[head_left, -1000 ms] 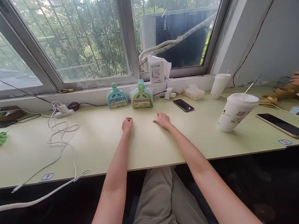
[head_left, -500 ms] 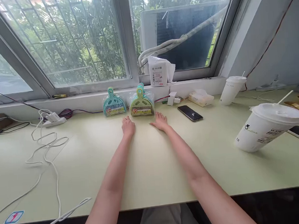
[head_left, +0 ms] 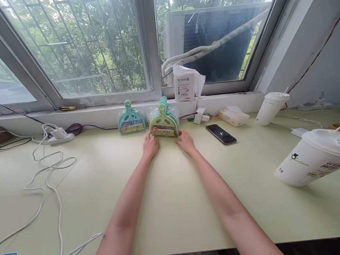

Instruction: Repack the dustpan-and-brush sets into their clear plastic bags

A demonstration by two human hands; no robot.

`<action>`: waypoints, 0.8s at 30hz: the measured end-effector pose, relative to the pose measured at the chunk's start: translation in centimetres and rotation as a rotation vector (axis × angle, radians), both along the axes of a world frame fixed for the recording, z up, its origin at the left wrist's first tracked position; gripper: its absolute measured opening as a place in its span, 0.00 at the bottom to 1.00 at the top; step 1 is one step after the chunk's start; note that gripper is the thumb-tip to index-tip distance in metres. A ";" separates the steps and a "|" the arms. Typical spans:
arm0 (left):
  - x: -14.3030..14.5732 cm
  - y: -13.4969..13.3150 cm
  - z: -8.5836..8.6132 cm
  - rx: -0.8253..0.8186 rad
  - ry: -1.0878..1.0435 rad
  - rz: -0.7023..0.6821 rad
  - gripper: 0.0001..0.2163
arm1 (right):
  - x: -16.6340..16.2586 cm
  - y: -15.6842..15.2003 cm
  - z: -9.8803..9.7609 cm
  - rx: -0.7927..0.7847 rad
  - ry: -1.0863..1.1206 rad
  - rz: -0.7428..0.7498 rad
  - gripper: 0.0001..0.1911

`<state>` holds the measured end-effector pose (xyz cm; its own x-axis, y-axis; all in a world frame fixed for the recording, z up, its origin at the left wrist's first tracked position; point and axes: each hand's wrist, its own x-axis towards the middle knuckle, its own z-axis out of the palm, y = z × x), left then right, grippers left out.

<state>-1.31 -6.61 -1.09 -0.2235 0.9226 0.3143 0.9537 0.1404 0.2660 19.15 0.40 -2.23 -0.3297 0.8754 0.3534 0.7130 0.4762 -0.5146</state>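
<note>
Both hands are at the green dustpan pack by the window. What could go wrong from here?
1. The green dustpan pack fronts a leaning row of similar packs; with the left hand and right hand only at its lower corners, pulling it may topple those behind.
2. The teal dustpan pack stands close by the left hand and could get knocked over.

I read this as a shared office or workroom. A long pale desk (head_left: 176, 205) runs right under the window (head_left: 87, 43) with its 2 big panes. Below the left pane, a power strip (head_left: 60, 135) trails white cables (head_left: 44, 172). Below the right pane lie a phone (head_left: 221, 134), a tissue pack (head_left: 233, 116), a small takeaway cup (head_left: 271, 107) and a big takeaway cup (head_left: 316, 162). Outside the window sits an air-conditioner unit (head_left: 210, 38).
</note>
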 end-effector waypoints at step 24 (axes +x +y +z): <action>1.8 -12.9 2.1 -0.066 -1.334 -0.316 0.27 | 4.3 -10.8 0.4 -0.396 0.411 0.280 0.16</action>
